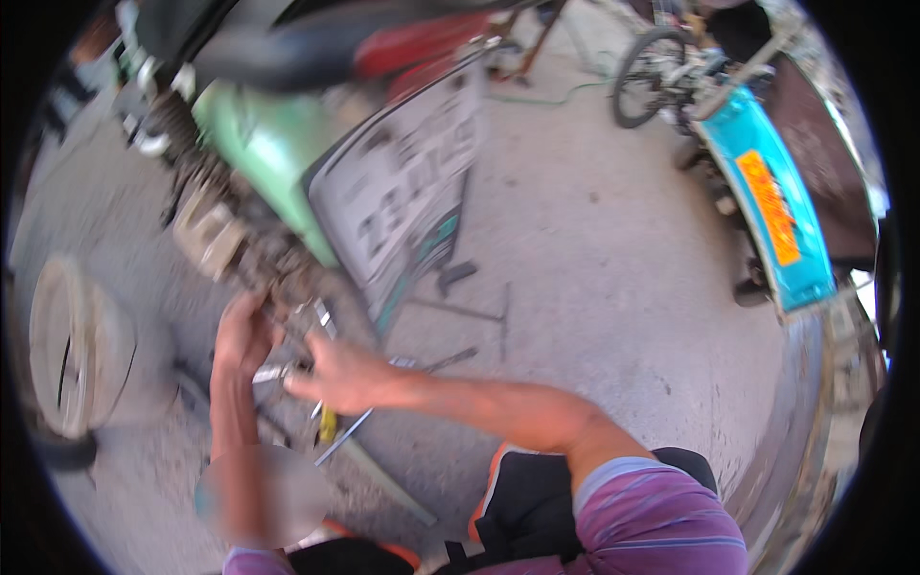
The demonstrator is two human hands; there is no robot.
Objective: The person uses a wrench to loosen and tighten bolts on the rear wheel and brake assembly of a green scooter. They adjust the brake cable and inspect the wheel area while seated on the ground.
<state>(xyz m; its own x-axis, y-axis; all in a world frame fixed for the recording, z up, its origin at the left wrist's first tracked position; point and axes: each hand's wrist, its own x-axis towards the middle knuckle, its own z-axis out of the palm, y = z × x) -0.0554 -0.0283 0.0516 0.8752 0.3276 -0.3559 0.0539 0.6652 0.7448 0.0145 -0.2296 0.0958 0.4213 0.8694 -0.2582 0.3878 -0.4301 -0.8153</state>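
From my remote seat I watch the left hand (pixel 240 335) first: its fingers are bent inward against the dark metal parts (pixel 264 268) low on a motorcycle (pixel 278 53). Their tips are lost in blur, so I cannot tell whether they grasp a piece or only press on it. The right hand (pixel 345 374) is just beside it, thumb and index finger spread partly apart, a silver tool (pixel 271 373) at the thumb. I cannot make out whether the fingers are closed on that tool or merely meet it in my view; its right end is hidden by the hand.

The metal parts are ahead of both hands, next to a tan casing (pixel 206 230) and below a light-green panel (pixel 264 149). To the right of them I see a white licence plate (pixel 402 172), tilted and smeared.

Below the hands, a yellow-handled tool (pixel 329 423), a thin rod (pixel 342 439) and a flat bar (pixel 388 484) lie on the concrete ground (pixel 594 249); a hammer (pixel 458 277) is near the plate. An oval blur covers part of the left forearm (pixel 235 412). Farther left is a whitish bucket (pixel 105 355); the fisheye rim cuts off the turquoise-panelled cart (pixel 815 259) at far right.
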